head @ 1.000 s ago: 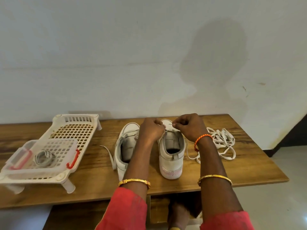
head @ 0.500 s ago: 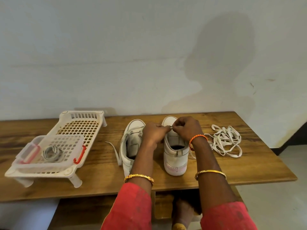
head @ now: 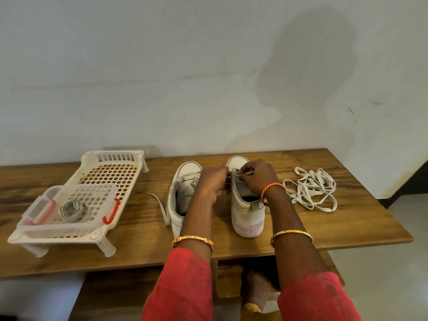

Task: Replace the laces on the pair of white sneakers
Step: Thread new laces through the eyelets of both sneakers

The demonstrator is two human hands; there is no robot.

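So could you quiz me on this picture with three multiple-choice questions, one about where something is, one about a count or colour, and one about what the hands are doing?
1. Where does the loose pile of white laces lie?
A. In the basket
B. On the table, right of the sneakers
C. On the floor

2. How many sneakers stand on the table?
A. One
B. Two
C. Three

3. What are the hands doing?
A. Resting flat on the table
B. Lifting the basket
C. Working a lace at the right sneaker

Answers: 1 B, the pile sits beyond the right sneaker. 2 B, a left sneaker and a right one. 3 C, the left hand and right hand meet over its front, pinching a lace.
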